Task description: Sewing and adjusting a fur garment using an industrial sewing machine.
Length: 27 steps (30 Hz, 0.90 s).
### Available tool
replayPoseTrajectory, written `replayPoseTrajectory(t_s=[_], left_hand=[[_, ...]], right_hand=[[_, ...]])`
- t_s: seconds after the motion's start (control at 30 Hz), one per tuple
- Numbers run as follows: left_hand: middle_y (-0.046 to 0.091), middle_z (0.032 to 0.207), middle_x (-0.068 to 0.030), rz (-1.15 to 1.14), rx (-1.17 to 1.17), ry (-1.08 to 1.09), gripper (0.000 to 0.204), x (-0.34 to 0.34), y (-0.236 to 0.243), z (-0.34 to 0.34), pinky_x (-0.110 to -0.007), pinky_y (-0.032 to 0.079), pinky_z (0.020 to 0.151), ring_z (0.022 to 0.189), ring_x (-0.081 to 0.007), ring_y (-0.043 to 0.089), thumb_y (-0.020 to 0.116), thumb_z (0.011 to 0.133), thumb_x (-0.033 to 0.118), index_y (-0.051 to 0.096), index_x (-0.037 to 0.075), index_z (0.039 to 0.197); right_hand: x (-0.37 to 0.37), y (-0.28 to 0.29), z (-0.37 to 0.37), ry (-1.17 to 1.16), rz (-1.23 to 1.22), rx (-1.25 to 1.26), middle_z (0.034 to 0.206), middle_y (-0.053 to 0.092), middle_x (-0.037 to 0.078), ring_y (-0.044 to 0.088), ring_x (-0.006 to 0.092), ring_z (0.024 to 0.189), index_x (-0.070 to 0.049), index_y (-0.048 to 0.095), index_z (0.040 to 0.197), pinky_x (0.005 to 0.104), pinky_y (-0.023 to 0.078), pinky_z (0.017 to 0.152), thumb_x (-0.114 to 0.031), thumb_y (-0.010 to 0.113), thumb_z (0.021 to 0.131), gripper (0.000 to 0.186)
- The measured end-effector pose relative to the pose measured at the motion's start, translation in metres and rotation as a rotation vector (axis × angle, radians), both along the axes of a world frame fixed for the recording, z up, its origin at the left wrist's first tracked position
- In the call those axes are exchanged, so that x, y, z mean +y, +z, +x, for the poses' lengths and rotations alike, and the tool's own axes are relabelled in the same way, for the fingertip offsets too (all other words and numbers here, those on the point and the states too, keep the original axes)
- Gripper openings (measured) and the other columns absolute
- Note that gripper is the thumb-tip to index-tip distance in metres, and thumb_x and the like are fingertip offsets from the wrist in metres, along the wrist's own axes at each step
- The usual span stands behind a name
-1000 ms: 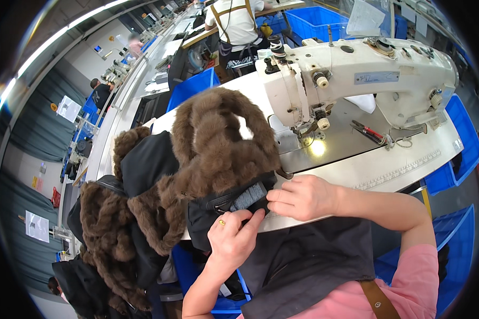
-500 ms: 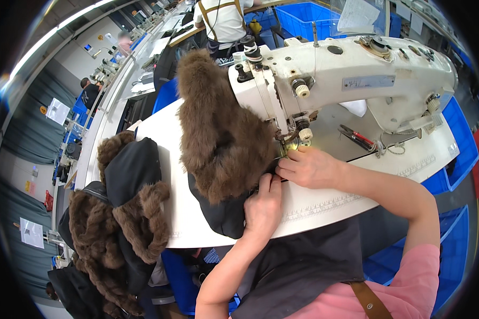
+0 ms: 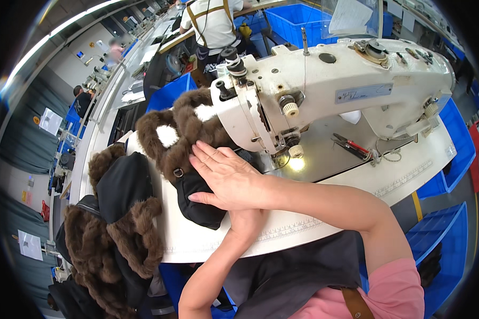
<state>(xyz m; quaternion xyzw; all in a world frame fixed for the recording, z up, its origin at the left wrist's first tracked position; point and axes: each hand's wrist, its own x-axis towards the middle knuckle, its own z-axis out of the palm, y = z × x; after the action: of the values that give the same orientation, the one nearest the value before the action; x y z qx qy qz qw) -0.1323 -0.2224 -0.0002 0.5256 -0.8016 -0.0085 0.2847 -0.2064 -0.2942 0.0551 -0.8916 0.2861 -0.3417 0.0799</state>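
Note:
A brown fur and black fabric piece (image 3: 199, 212) lies at the left of the white sewing machine (image 3: 346, 72), partly under its head, with a small metal ring on it. My right hand (image 3: 229, 178) rests flat on the piece, fingers stretched out and slightly apart. My left hand (image 3: 246, 223) sits beneath the right one; its fingers are hidden. Red-and-black handled pliers or snips (image 3: 351, 146) lie on the machine's metal bed, beside a loop of cord. The machine's lamp lights the needle area.
Several fur and black fabric pieces (image 3: 125, 189) are heaped at the worktable's (image 3: 314, 210) left end. Blue bins (image 3: 436, 239) stand right and behind. A co-worker in white (image 3: 210, 24) works beyond the machine; other people are at distant stations on the left (image 3: 82, 101).
The held piece has shifted leftward and turned, showing openings in the fur and the ring. My right hand has gone from pinching the fabric to lying flat over it, across my left hand.

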Motion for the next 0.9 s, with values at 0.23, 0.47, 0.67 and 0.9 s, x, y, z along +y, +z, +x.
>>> replayPoseTrajectory(t_s=[0.23,0.47,0.67,0.9], left_hand=[[0.067,0.092,-0.0121,-0.049,0.249,-0.087,0.016,-0.014,0.019,0.005,-0.037,0.056,0.060,0.071,-0.0301,0.068,0.067,0.081,-0.001,0.070,0.002,0.097],[0.067,0.090,-0.0104,-0.099,0.188,-0.021,0.013,-0.015,0.023,-0.003,-0.036,0.056,0.058,0.066,-0.0298,0.067,0.069,0.082,0.002,0.071,0.003,0.095],[0.067,0.090,-0.0097,-0.093,0.151,-0.004,0.015,-0.011,0.025,-0.006,-0.035,0.056,0.059,0.065,-0.0283,0.067,0.070,0.081,0.000,0.072,0.003,0.096],[0.067,0.092,-0.0092,-0.100,0.115,-0.026,0.017,-0.009,0.026,-0.007,-0.034,0.056,0.058,0.065,-0.0266,0.067,0.070,0.080,0.000,0.071,0.002,0.096]], right_hand=[[0.054,-0.038,-0.107,0.231,0.191,-0.309,0.123,0.061,0.016,0.062,0.0261,0.111,0.000,0.050,0.133,0.0379,0.049,0.094,-0.018,0.058,0.096,0.043],[-0.003,-0.008,-0.137,-0.125,1.498,-0.680,0.082,0.065,0.011,0.059,0.0132,0.054,0.007,0.052,0.121,0.0282,0.049,0.047,-0.011,0.051,0.094,0.033],[0.000,-0.015,-0.139,0.017,1.232,-0.669,0.069,0.065,0.008,0.058,0.0158,0.048,0.003,0.065,0.095,0.0305,0.047,0.044,-0.016,0.054,0.093,0.021],[0.008,-0.047,-0.109,-0.085,0.074,-0.097,0.072,0.066,0.011,0.064,0.0266,0.055,-0.004,0.066,0.094,0.0361,0.052,0.050,-0.024,0.065,0.089,0.020]])
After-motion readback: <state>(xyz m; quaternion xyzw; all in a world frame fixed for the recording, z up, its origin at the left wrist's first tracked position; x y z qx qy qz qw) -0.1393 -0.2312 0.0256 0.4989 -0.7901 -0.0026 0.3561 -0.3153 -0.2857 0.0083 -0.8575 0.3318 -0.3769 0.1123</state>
